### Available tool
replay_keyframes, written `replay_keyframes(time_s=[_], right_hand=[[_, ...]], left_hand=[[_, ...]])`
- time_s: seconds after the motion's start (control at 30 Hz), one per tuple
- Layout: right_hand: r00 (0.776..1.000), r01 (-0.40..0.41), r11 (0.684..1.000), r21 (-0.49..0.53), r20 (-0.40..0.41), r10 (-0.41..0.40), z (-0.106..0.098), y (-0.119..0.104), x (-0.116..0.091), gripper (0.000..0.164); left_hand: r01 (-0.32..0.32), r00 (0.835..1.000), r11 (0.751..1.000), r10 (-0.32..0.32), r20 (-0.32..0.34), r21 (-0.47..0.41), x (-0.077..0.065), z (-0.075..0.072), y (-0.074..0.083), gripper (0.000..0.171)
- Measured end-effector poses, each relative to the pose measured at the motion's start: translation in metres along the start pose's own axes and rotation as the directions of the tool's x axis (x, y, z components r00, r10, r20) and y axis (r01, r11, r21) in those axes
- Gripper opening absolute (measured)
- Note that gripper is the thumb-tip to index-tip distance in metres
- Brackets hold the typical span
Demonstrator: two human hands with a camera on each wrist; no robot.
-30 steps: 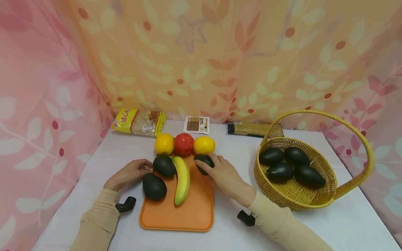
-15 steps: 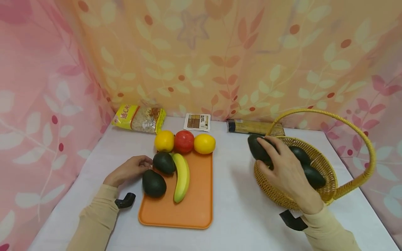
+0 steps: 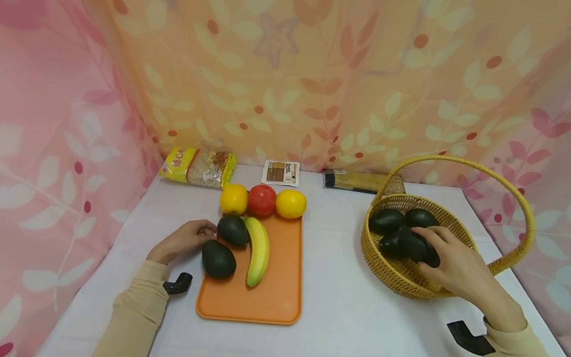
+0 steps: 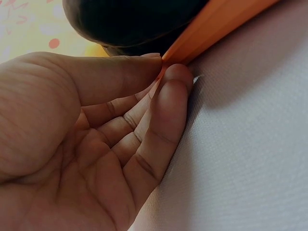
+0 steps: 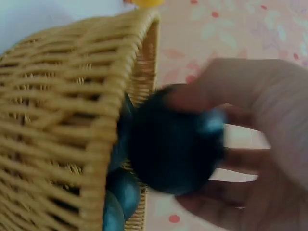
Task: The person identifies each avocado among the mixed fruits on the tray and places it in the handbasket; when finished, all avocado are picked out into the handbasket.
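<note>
My right hand (image 3: 468, 272) grips a dark green avocado (image 3: 419, 245) inside the yellow wicker basket (image 3: 379, 277). In the right wrist view, thumb and fingers curve round that avocado (image 5: 175, 144) beside the basket's rim; the hand is blurred. Other avocados (image 3: 386, 221) lie in the basket under and behind it. At the left, my left hand (image 3: 185, 240) pinches the edge of the orange tray (image 3: 250, 307) between thumb and fingertips, as the left wrist view shows. Two avocados (image 3: 218, 259) and a banana (image 3: 258, 253) lie on the tray, close to this hand.
A yellow fruit (image 3: 234, 199), a red apple (image 3: 261, 201) and a lemon (image 3: 291, 204) line the tray's far end. Behind stand a yellow pasta bag (image 3: 198, 167), a small sachet (image 3: 280, 173) and a long noodle pack (image 3: 363, 181). The basket's tall handle (image 3: 513, 198) arches over it.
My right hand has carried the avocado from the tray's right side over to the basket and down into it. My left hand has stayed at the tray's edge.
</note>
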State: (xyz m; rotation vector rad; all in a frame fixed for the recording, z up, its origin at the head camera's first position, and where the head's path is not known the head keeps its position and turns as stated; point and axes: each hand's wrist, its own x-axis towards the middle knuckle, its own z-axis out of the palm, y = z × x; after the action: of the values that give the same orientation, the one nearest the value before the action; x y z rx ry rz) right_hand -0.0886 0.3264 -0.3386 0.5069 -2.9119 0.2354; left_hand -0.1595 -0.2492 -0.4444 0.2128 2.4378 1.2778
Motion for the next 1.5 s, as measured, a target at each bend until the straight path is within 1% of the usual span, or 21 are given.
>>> replay_keyframes(time_s=[0.07, 0.1, 0.17, 0.2, 0.33, 0.4, 0.47, 0.57, 0.7, 0.77, 0.93, 1.13, 1.33, 1.5], right_hand=[[0.994, 0.003, 1.0, 0.015, 0.109, -0.004, 0.001, 0.005, -0.001, 0.071], [0.989, 0.009, 1.0, 0.027, 0.149, -0.013, 0.002, 0.007, -0.001, 0.069], [0.979, 0.037, 0.997, 0.063, 0.198, -0.049, 0.006, 0.012, -0.001, 0.067], [0.976, 0.061, 0.995, 0.076, 0.204, -0.075, 0.009, 0.014, 0.0, 0.066], [0.964, 0.18, 0.979, 0.095, 0.18, -0.195, 0.02, 0.02, 0.001, 0.068], [0.958, 0.222, 0.971, 0.092, 0.163, -0.234, 0.024, 0.022, 0.001, 0.069], [0.957, 0.237, 0.967, 0.099, 0.149, -0.25, 0.028, 0.022, 0.002, 0.069], [0.96, 0.222, 0.97, 0.103, 0.15, -0.236, 0.031, 0.02, 0.003, 0.066], [0.966, 0.164, 0.98, 0.115, 0.181, -0.183, 0.034, 0.016, 0.005, 0.058], [0.971, 0.136, 0.983, 0.12, 0.183, -0.157, 0.035, 0.015, 0.006, 0.056], [0.982, 0.11, 0.983, 0.144, 0.137, -0.13, 0.038, 0.011, 0.009, 0.054], [0.991, 0.094, 0.983, 0.16, 0.081, -0.108, 0.044, 0.008, 0.01, 0.046], [0.995, 0.081, 0.977, 0.195, 0.044, -0.092, 0.047, 0.006, 0.01, 0.041], [0.998, 0.043, 0.978, 0.202, 0.043, -0.053, 0.047, 0.002, 0.012, 0.037]], left_hand=[[0.004, 1.0, 1.0, -0.004, -0.004, -0.001, 0.0, 0.0, -0.001, 0.031], [-0.002, 1.0, 1.0, 0.002, -0.002, 0.002, -0.001, 0.0, -0.001, 0.031], [-0.002, 1.0, 1.0, 0.002, -0.003, -0.001, -0.001, 0.001, -0.001, 0.031], [0.004, 1.0, 1.0, -0.005, -0.004, -0.006, 0.0, 0.001, -0.001, 0.031], [0.013, 1.0, 1.0, -0.013, -0.001, -0.004, 0.0, 0.001, 0.0, 0.031], [0.02, 1.0, 1.0, -0.02, 0.0, -0.003, 0.0, 0.001, 0.0, 0.031], [0.02, 1.0, 1.0, -0.02, -0.004, 0.0, -0.001, 0.001, 0.001, 0.031], [0.004, 1.0, 1.0, -0.004, -0.005, 0.001, -0.001, 0.0, 0.003, 0.032], [-0.002, 1.0, 1.0, 0.002, -0.003, -0.006, -0.002, 0.001, 0.004, 0.032], [0.001, 1.0, 1.0, -0.001, 0.001, -0.008, -0.003, 0.001, 0.005, 0.033], [0.003, 1.0, 1.0, -0.003, 0.0, -0.007, -0.003, 0.001, 0.005, 0.032], [0.005, 1.0, 1.0, -0.005, 0.003, -0.008, -0.002, 0.001, 0.003, 0.031], [0.008, 1.0, 1.0, -0.008, 0.002, -0.01, 0.0, 0.001, 0.001, 0.031], [0.014, 1.0, 1.0, -0.014, -0.001, -0.005, 0.002, 0.0, -0.001, 0.03]])
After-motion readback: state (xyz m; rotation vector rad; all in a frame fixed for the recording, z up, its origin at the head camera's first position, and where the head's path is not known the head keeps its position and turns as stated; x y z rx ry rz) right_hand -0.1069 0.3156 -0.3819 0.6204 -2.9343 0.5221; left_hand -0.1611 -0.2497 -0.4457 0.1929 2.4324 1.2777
